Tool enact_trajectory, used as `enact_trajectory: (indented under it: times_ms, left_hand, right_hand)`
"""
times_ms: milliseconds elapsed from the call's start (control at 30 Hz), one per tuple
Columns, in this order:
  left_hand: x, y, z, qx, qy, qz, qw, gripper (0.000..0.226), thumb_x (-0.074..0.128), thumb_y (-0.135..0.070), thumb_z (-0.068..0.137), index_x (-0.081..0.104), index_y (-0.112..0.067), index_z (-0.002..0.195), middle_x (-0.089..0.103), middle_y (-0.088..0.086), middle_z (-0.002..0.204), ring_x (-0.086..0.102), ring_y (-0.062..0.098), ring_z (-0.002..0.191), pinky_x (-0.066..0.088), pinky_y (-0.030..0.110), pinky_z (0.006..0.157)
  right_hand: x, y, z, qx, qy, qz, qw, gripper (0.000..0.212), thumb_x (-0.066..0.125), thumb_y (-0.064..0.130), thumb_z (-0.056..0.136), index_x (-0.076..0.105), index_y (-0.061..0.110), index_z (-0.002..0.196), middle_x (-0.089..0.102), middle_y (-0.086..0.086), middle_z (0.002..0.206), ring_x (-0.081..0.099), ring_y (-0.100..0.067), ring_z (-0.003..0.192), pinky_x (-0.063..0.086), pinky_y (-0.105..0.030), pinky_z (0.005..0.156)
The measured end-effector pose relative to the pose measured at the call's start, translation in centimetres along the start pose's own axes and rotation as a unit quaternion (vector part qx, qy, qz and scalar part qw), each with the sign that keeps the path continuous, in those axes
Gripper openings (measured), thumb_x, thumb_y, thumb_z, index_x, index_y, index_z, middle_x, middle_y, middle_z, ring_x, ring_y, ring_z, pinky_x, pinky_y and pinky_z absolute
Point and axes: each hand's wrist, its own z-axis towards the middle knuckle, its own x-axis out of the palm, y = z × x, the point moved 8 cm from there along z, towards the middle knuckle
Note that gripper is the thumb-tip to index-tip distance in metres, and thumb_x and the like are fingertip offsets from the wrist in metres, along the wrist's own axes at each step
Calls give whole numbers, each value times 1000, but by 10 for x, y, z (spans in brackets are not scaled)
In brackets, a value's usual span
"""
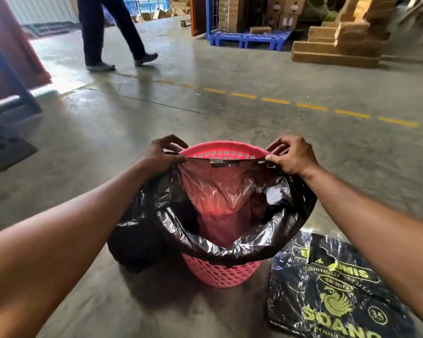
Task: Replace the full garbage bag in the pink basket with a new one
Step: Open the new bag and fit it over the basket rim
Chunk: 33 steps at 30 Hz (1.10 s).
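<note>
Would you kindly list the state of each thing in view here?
pink basket: upright on the floor.
new black bag: open inside the basket, near edge folded over the rim, far edge not yet.
left hand: pinching the bag's edge.
right hand: pinching the bag's edge.
pack of bags: flat on the floor.

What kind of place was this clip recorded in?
Most likely a warehouse or factory floor: stacks of cardboard stand at the far side, a blue pallet holds boxes, and a dashed yellow line runs across the bare concrete floor.

left hand (162,154): pinch grip, arm extended | right hand (292,156): same
</note>
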Motion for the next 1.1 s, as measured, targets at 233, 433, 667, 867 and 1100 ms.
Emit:
enact_trajectory:
  times_ms: [233, 433, 667, 867, 1100]
  left_hand:
    - [2, -16, 4, 89, -57, 175, 979, 19, 83, -30, 82, 79, -17, 96, 65, 3, 104, 67, 16, 86, 45, 20, 75]
    - [4, -16, 21, 86, -54, 51, 994, 11, 77, -25, 88, 70, -17, 89, 76, 4, 92, 75, 19, 87, 57, 33, 81]
    - [11, -5, 59, 17, -23, 71, 997, 13, 77, -27, 88, 66, -20, 84, 66, 3, 78, 58, 18, 70, 46, 31, 71]
    - [29, 13, 61, -121, 70, -101, 985, 10, 73, -17, 91, 69, -13, 82, 66, 2, 68, 61, 7, 48, 49, 15, 45]
    - [61, 47, 47, -276, 247, -255, 893, 55, 42, -19, 105, 76, -5, 65, 72, 7, 57, 68, 15, 45, 58, 25, 46]
  right_hand:
    - [5, -1, 3, -34, -48, -26, 998, 11, 75, 29, 78, 74, 19, 81, 76, 0, 79, 72, -19, 76, 58, -34, 78]
    - [7, -4, 20, -21, -58, -6, 998, 8, 72, 24, 83, 72, 16, 84, 71, -1, 80, 64, -18, 76, 41, -22, 71]
    - [17, -13, 42, 35, -61, 0, 998, 12, 74, 24, 83, 75, 14, 90, 75, -6, 93, 67, -21, 91, 41, -22, 77]
    - [43, -44, 63, 139, 54, 60, 987, 8, 74, 14, 88, 74, 7, 83, 66, 9, 58, 60, -4, 55, 44, -14, 57]
    - [79, -41, 52, 79, 296, 67, 950, 29, 33, -25, 94, 60, -27, 104, 70, -25, 99, 66, 3, 63, 53, -17, 79]
